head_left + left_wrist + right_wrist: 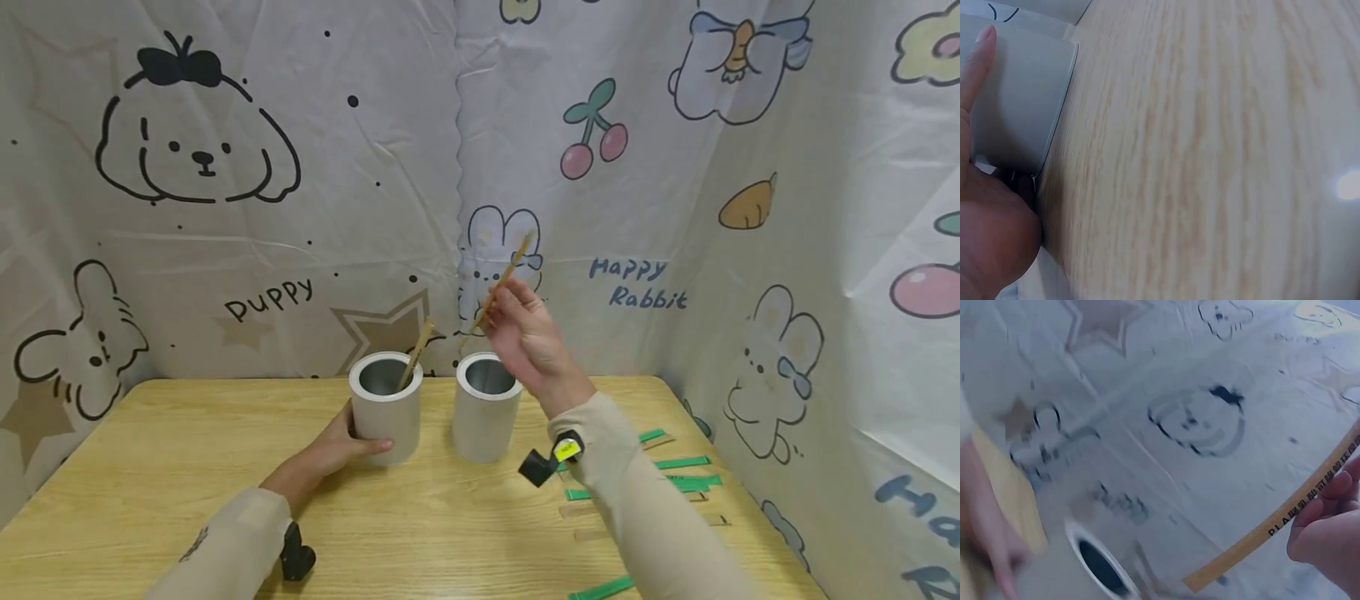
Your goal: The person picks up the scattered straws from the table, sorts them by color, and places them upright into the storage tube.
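Observation:
My left hand [330, 450] grips the left white cylindrical container [386, 425] low on its side, thumb across the front and the other fingers hidden behind. A brown paper-wrapped straw [417, 354] leans inside that container and sticks out over the rim. In the left wrist view the thumb [977, 65] lies along the container's smooth wall [1022, 94]. Raised above the right white container [483, 425], my right hand [528, 333] pinches another brown paper-wrapped straw [1254, 540] between thumb and fingers. Black print runs along its wrapper, and it slants upward.
Several green-wrapped straws [682, 462] and brown ones lie on the right of the wooden table [187, 450], partly behind my right forearm. One green-wrapped straw [600, 588] lies near the front edge. A printed curtain [337, 167] hangs behind the table and along its sides.

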The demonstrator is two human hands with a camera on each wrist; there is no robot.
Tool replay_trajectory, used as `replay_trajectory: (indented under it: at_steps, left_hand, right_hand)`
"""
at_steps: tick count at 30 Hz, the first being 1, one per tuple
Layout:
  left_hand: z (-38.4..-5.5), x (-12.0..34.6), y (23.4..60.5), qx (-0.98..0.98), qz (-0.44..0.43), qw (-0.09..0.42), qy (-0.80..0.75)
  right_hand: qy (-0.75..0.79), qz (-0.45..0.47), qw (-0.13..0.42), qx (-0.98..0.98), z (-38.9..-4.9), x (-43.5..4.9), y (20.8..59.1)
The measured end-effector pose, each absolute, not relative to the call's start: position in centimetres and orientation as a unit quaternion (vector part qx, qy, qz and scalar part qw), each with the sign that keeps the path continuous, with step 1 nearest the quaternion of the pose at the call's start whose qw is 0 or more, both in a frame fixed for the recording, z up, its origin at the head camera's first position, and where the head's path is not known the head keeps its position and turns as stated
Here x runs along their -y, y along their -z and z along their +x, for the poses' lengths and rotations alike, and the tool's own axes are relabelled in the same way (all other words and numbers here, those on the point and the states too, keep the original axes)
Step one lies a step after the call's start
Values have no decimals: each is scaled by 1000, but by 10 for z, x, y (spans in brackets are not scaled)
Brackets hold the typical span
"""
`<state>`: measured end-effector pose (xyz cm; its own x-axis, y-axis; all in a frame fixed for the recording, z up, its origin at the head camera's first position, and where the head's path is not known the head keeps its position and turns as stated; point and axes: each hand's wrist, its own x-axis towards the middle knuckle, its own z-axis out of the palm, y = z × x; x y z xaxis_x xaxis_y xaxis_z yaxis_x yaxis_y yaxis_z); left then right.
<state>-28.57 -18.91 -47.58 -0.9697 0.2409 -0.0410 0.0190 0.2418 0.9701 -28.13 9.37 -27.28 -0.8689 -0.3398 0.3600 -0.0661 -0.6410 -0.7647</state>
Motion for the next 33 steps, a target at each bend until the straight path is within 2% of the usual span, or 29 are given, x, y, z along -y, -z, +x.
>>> replay_trajectory:
  at_steps: [5,8,14,18,22,28,33]
  left_hand:
    - [-287,188,476,-779,95,89,-613]
    - [-287,187,476,-782,91,89,-610]
    - [-288,186,476,-778,96,85,-615]
    - [-287,186,477,-777,93,78,-617]
    - [-285,187,477,-781,86,83,-613]
    - [-285,188,474,-788,77,97,-603]
    - [-286,188,475,-788,80,97,-603]
  right_hand:
    - [881,-237,99,-397,-280,-34,292]
    - [874,-198,97,-433,-284,-9,309]
    - [783,-170,70,-594,-281,-16,322]
    - [710,-222,64,-666,-271,-62,315]
    - [654,-258,83,-706,-269,-133,327]
    - [593,-213,105,-769,-278,-238,369]
    - [526,-165,106,-828,-287,-304,402]
